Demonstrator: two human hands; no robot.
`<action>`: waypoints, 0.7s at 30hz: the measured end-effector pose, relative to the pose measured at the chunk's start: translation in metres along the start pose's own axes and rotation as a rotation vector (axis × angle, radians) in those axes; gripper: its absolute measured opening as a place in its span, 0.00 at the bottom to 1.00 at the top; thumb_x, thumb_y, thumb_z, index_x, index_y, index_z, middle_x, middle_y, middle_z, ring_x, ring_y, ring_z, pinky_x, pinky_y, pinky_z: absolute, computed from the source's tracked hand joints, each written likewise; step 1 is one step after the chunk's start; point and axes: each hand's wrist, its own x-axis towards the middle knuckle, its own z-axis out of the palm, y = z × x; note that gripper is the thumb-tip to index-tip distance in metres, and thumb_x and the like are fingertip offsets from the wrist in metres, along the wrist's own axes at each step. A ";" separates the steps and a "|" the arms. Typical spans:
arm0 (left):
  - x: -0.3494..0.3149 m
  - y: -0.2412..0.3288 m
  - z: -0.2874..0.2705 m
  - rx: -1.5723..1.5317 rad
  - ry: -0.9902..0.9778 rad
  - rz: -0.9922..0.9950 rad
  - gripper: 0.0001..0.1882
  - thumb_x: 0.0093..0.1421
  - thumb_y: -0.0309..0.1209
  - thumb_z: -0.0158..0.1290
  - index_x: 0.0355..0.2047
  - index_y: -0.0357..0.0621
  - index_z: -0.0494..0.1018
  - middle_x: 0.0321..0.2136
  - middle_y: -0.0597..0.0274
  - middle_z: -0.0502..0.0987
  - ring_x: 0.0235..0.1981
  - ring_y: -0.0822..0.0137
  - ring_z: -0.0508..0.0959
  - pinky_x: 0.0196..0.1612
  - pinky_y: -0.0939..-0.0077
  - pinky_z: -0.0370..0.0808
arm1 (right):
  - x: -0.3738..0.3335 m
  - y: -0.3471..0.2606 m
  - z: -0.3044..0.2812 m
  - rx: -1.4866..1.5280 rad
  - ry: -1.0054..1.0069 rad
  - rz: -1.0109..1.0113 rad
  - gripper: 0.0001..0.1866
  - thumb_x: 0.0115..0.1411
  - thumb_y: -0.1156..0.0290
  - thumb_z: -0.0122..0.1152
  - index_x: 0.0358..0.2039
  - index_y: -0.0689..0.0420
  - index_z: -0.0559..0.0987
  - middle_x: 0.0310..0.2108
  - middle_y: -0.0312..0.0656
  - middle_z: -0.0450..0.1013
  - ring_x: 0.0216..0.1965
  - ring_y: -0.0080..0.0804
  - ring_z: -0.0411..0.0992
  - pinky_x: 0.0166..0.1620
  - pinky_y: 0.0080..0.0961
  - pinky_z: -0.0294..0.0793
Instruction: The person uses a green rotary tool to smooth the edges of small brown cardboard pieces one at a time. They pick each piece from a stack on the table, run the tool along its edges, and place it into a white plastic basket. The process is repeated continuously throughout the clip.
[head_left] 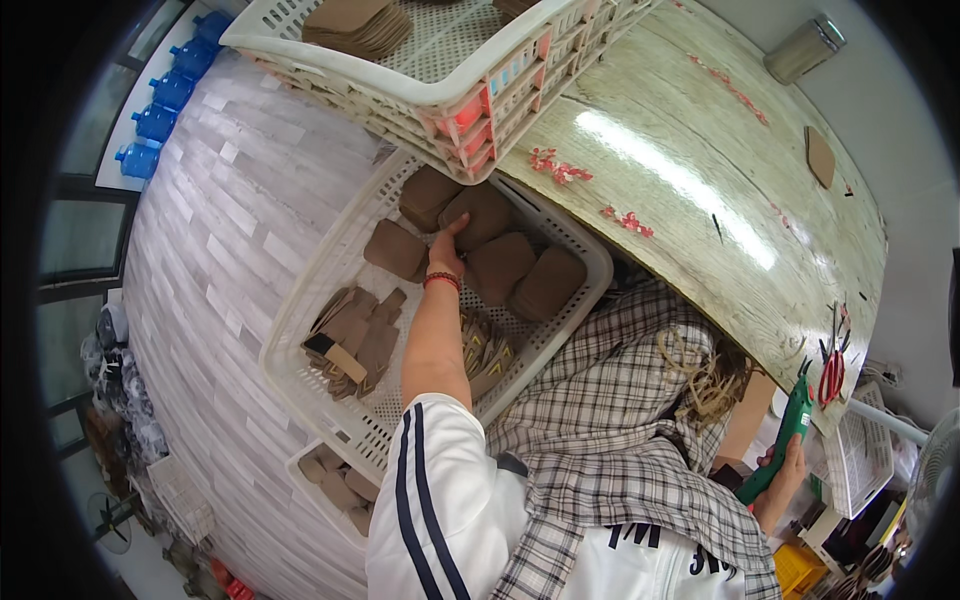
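My left hand (447, 250), with a red bead bracelet at the wrist, reaches into a white plastic basket (290, 340). Its thumb lies against a stack of brown rounded pieces (478, 212), and the other fingers are mostly hidden by the stack. More such stacks (500, 268) stand around it, and loose brown strips (375, 335) lie nearer me in the same basket. At the right, my right hand (783, 482) is closed around a green electric scissors (797, 412), its tip pointing up beside the table edge.
A second white basket (440, 95) with brown stacks rests above the far end. On the right stands a wood-patterned table (640, 150) bearing red-handled snips (832, 375), a metal flask (805, 48) and one brown piece (820, 157). A checked cloth (620, 390) covers my lap.
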 end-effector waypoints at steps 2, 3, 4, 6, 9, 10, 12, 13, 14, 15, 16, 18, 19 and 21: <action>0.004 -0.002 -0.007 -0.073 -0.076 0.004 0.34 0.48 0.32 0.66 0.55 0.39 0.68 0.53 0.55 0.72 0.55 0.56 0.69 0.62 0.60 0.61 | 0.001 0.000 -0.001 0.000 0.001 -0.006 0.19 0.65 0.53 0.55 0.30 0.58 0.71 0.20 0.36 0.66 0.17 0.21 0.64 0.23 0.18 0.65; 0.003 -0.002 -0.007 -0.105 -0.116 0.002 0.34 0.46 0.30 0.67 0.54 0.37 0.69 0.52 0.55 0.72 0.55 0.57 0.69 0.62 0.62 0.60 | 0.000 0.001 -0.001 0.000 0.005 -0.006 0.19 0.65 0.53 0.55 0.30 0.58 0.72 0.20 0.36 0.66 0.17 0.21 0.64 0.22 0.18 0.65; 0.003 -0.004 -0.007 -0.100 -0.106 0.018 0.32 0.46 0.30 0.66 0.53 0.38 0.70 0.51 0.55 0.73 0.54 0.57 0.69 0.61 0.62 0.61 | 0.000 0.001 -0.001 0.003 0.008 -0.008 0.19 0.65 0.53 0.55 0.30 0.58 0.72 0.20 0.36 0.66 0.17 0.21 0.64 0.22 0.18 0.65; 0.000 -0.008 -0.007 -0.089 -0.087 0.051 0.28 0.48 0.29 0.65 0.50 0.38 0.72 0.49 0.56 0.75 0.53 0.58 0.70 0.61 0.62 0.61 | 0.000 0.002 -0.001 0.012 0.012 -0.010 0.19 0.65 0.53 0.55 0.30 0.58 0.72 0.20 0.36 0.66 0.17 0.21 0.64 0.22 0.18 0.65; -0.010 -0.013 -0.012 -0.071 -0.169 0.124 0.27 0.49 0.30 0.64 0.50 0.37 0.72 0.50 0.55 0.74 0.53 0.57 0.70 0.61 0.61 0.62 | -0.005 0.000 0.001 0.027 0.038 -0.010 0.19 0.65 0.53 0.55 0.30 0.58 0.72 0.20 0.36 0.66 0.17 0.21 0.64 0.22 0.17 0.64; -0.013 -0.015 -0.014 -0.082 -0.171 0.155 0.28 0.49 0.30 0.64 0.51 0.37 0.71 0.50 0.55 0.74 0.53 0.56 0.70 0.61 0.60 0.61 | -0.005 0.000 0.000 0.031 0.034 -0.008 0.19 0.65 0.53 0.55 0.30 0.58 0.72 0.20 0.36 0.66 0.17 0.21 0.64 0.22 0.17 0.64; -0.024 -0.018 -0.016 -0.100 -0.179 0.219 0.29 0.50 0.31 0.63 0.52 0.37 0.70 0.51 0.55 0.73 0.54 0.55 0.69 0.62 0.59 0.61 | -0.005 0.002 -0.003 0.041 0.029 -0.002 0.19 0.65 0.53 0.55 0.30 0.58 0.72 0.20 0.36 0.66 0.17 0.21 0.64 0.22 0.17 0.64; -0.030 -0.020 -0.016 -0.157 -0.185 0.220 0.29 0.50 0.30 0.62 0.53 0.38 0.69 0.51 0.54 0.72 0.54 0.53 0.69 0.62 0.58 0.60 | -0.005 0.004 -0.005 0.053 0.028 -0.004 0.19 0.65 0.53 0.55 0.30 0.58 0.72 0.20 0.36 0.66 0.17 0.21 0.64 0.22 0.17 0.64; -0.037 -0.023 -0.015 -0.214 -0.191 0.221 0.28 0.51 0.29 0.61 0.54 0.38 0.68 0.52 0.53 0.72 0.55 0.52 0.68 0.63 0.56 0.60 | -0.004 0.007 -0.007 0.065 0.028 -0.006 0.19 0.65 0.53 0.55 0.30 0.58 0.72 0.20 0.36 0.66 0.17 0.21 0.65 0.22 0.16 0.64; -0.043 -0.024 -0.016 -0.276 -0.194 0.223 0.28 0.52 0.28 0.60 0.54 0.39 0.68 0.53 0.53 0.71 0.56 0.51 0.68 0.64 0.55 0.59 | -0.003 0.009 -0.009 0.075 0.022 -0.011 0.19 0.65 0.53 0.55 0.31 0.58 0.72 0.20 0.36 0.67 0.17 0.21 0.65 0.22 0.16 0.64; -0.044 -0.025 -0.019 -0.313 -0.231 0.220 0.29 0.51 0.28 0.60 0.55 0.39 0.67 0.53 0.53 0.71 0.56 0.51 0.67 0.64 0.54 0.58 | -0.001 0.011 -0.011 0.078 0.019 -0.015 0.19 0.65 0.53 0.55 0.31 0.58 0.72 0.19 0.36 0.67 0.17 0.21 0.65 0.21 0.16 0.64; -0.045 -0.023 -0.025 -0.387 -0.305 0.213 0.31 0.50 0.29 0.60 0.56 0.40 0.66 0.54 0.53 0.70 0.57 0.50 0.67 0.64 0.53 0.57 | 0.002 0.015 -0.015 0.083 0.014 -0.022 0.19 0.65 0.53 0.55 0.30 0.58 0.72 0.19 0.36 0.67 0.17 0.21 0.65 0.21 0.16 0.64; -0.045 -0.021 -0.025 -0.388 -0.316 0.213 0.31 0.50 0.29 0.60 0.56 0.41 0.66 0.54 0.53 0.70 0.57 0.50 0.67 0.64 0.53 0.57 | 0.002 0.016 -0.016 0.077 0.020 -0.025 0.19 0.65 0.53 0.55 0.30 0.58 0.72 0.19 0.36 0.67 0.17 0.21 0.65 0.21 0.17 0.64; -0.045 -0.016 -0.028 -0.390 -0.336 0.215 0.32 0.50 0.29 0.60 0.56 0.42 0.66 0.54 0.54 0.71 0.57 0.50 0.67 0.64 0.54 0.58 | 0.002 0.017 -0.017 0.064 0.031 -0.029 0.18 0.65 0.53 0.55 0.30 0.57 0.72 0.19 0.37 0.67 0.17 0.21 0.65 0.21 0.17 0.64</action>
